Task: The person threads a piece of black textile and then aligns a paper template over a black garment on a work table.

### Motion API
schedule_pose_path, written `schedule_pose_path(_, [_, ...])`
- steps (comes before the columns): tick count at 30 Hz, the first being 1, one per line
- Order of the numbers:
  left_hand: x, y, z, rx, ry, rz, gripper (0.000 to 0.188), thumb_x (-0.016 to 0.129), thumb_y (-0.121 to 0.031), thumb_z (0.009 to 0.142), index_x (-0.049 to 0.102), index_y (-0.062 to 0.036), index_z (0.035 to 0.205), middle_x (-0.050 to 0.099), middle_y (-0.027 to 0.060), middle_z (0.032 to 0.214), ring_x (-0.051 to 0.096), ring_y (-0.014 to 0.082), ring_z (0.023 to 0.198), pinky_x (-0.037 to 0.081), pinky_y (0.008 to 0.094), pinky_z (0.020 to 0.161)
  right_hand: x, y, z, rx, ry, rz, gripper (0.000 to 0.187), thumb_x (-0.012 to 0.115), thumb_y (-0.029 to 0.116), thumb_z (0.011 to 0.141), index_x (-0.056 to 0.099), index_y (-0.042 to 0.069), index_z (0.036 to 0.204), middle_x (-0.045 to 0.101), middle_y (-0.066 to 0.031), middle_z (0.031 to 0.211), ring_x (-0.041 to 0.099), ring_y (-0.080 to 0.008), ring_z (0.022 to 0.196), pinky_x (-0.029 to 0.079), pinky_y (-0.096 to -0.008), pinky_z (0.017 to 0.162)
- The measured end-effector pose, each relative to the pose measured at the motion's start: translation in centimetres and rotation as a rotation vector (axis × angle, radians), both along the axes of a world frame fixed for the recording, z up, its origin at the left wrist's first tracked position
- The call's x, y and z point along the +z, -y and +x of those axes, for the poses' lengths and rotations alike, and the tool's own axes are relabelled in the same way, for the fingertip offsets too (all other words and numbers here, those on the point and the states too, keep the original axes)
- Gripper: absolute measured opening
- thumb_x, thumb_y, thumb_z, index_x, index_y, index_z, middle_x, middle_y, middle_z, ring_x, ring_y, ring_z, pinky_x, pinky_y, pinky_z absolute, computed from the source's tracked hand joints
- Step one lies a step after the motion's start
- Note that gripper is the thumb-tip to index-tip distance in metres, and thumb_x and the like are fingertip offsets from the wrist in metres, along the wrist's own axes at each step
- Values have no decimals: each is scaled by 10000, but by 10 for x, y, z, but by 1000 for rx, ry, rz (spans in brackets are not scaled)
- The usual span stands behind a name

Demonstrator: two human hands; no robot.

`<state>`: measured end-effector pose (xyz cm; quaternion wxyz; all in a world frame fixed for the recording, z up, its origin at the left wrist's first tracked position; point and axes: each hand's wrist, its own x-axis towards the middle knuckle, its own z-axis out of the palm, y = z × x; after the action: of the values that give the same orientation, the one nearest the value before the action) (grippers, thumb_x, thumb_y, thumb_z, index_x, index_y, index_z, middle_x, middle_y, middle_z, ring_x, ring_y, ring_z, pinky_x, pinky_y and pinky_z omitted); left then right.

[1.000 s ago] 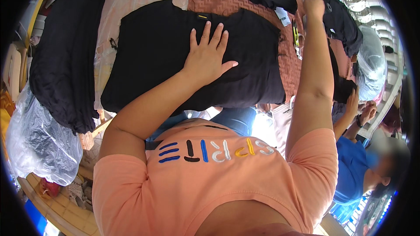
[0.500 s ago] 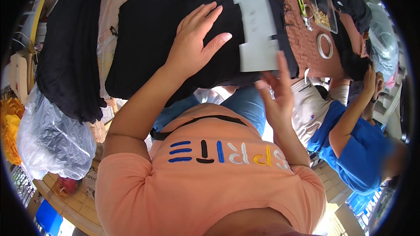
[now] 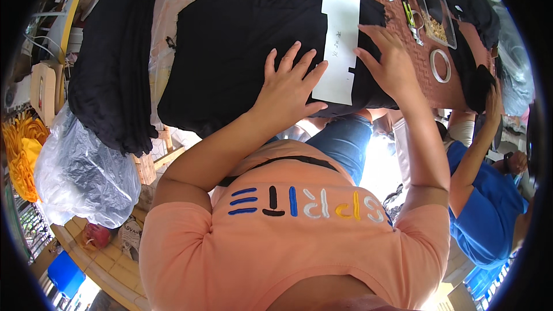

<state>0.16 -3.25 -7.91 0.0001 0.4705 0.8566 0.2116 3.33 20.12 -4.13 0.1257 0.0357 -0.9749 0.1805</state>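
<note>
A black garment [image 3: 230,57] lies spread flat in front of me, with a small label at its far edge. On its right part rests a long white card template [image 3: 340,46], notched along its edges and marked with handwriting. My left hand [image 3: 288,92] is open on the garment, fingers spread, index finger and thumb close to the card's lower left edge. My right hand [image 3: 394,66] is open too, its index finger and thumb apart and reaching the card's right edge. Nothing is gripped in either hand.
To the right are a clear plastic box [image 3: 435,14] with small bits inside, a tape roll [image 3: 440,66] and a yellow-green cutter [image 3: 409,14]. Black cloth [image 3: 109,63] hangs over the left side above a plastic bag [image 3: 86,173]. A co-worker in blue [image 3: 487,207] handles black fabric at right.
My right hand has risen from the card's near end to its right edge. My left hand has come nearer, to the card's left edge. The card now lies tilted the other way.
</note>
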Motion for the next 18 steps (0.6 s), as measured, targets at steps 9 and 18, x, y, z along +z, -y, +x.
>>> schedule_pose_path(9, [12, -9, 0, -7, 68, 30, 631, 724, -357, 691, 505, -137, 1241, 505, 52, 1189, 366, 268, 1210, 172, 580, 1013, -55, 6, -23, -133, -160, -38, 495, 663, 257, 782, 521, 44, 1206, 548, -149, 1206, 442, -390, 1180, 379, -428, 968])
schedule_pose_path(18, [28, -6, 4, 8, -1, 52, 558, 710, -409, 701, 578, -103, 1149, 540, 47, 1156, 401, 251, 1174, 181, 576, 1004, -52, 9, -25, -125, -205, -60, 455, 639, 288, 802, 541, 67, 1188, 555, -142, 1198, 448, -388, 1177, 374, -439, 966])
